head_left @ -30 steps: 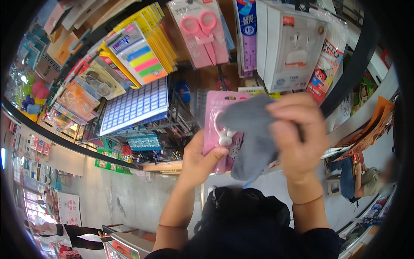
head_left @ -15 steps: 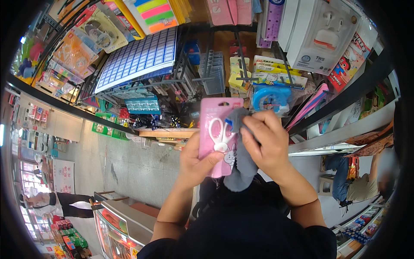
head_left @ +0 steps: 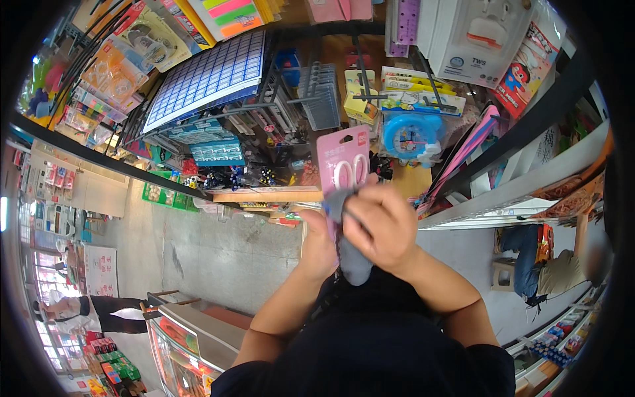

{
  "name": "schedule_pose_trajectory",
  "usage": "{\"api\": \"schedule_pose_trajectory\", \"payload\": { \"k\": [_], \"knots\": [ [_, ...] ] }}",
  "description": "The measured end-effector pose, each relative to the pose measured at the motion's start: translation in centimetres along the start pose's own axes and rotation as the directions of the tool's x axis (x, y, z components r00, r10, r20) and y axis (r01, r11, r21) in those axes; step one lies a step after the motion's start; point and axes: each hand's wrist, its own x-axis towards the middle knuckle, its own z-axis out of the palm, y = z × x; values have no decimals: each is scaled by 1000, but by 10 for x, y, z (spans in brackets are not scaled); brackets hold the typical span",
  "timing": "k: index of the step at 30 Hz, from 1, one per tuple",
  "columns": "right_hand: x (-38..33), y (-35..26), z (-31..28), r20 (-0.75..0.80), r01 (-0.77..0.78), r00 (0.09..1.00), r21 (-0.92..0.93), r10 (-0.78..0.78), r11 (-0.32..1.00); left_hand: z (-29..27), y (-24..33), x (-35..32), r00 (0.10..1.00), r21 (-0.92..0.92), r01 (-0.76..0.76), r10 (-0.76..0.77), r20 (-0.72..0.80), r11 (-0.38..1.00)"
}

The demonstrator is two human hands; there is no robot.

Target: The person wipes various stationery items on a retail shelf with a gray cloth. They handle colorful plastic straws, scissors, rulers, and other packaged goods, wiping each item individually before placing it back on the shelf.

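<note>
Wipe looked midway imo: right hand (head_left: 385, 221) bunched a gray cloth (head_left: 356, 263) over the lower scissors pack (head_left: 333, 153), left hand (head_left: 317, 246) holding it at one o'clock. Couldn't tell if the top was done.

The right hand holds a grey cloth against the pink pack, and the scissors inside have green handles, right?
Not quite: the scissors' handles are white, not green, in the head view. The right hand does hold a grey cloth against the pink pack.
</note>
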Motion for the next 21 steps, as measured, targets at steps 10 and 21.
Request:
{"api": "schedule_pose_trajectory", "payload": {
  "k": [10,21],
  "knots": [
    [-13,-16,10,200,-34,980,124,9,992,-20,7,10,990,-411,-50,98,96,910],
    [23,19,13,-117,-105,987,31,108,994,-27,1,-5,998,-327,19,-40,-57,945]
  ]
}}
